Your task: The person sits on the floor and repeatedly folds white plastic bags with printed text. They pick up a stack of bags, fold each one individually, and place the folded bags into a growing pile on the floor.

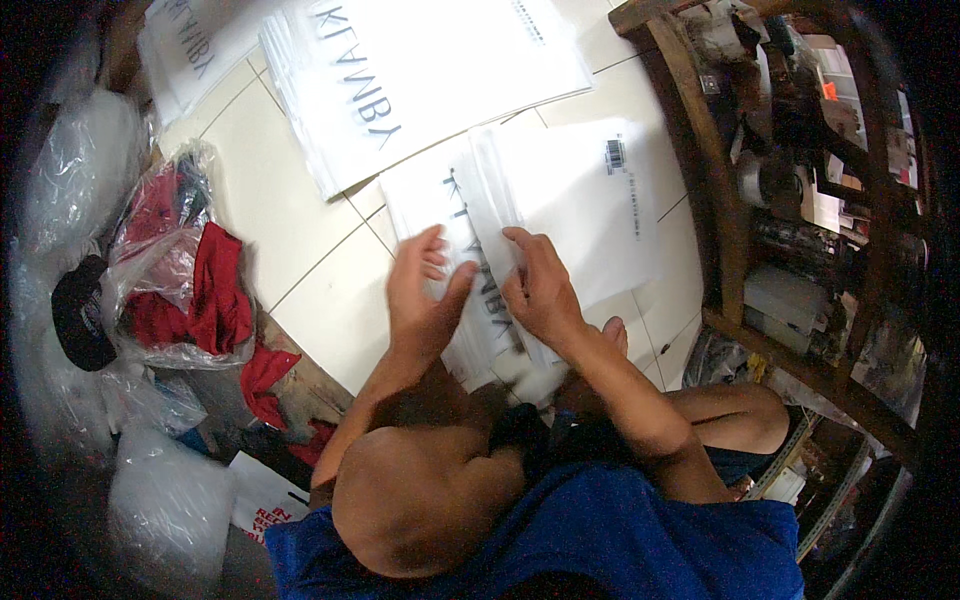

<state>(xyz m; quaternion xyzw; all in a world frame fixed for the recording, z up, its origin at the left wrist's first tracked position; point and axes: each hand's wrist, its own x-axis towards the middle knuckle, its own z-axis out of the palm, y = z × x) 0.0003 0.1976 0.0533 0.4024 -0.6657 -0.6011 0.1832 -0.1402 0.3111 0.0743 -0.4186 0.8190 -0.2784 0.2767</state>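
A pile of white plastic packaging bags (590, 220) with dark print lies on the tiled floor before me, its top bags shifted to the right over the ones beneath. My left hand (425, 305) is just above the printed left part of the pile, thumb and fingers apart, with nothing in it. At the edge of the upper bags is my right hand (545, 295), index finger stretched forward along the edge. Its thumb and curled fingers close at that edge, which they partly hide. Both hands are slightly blurred.
Farther off lies a larger stack of white printed bags (450, 70), with another stack (190, 60) at the far left. Clear bags with red cloth (220, 290) and a black cap (82, 312) are on the left. A wooden rack (735, 200) holding clutter stands at right.
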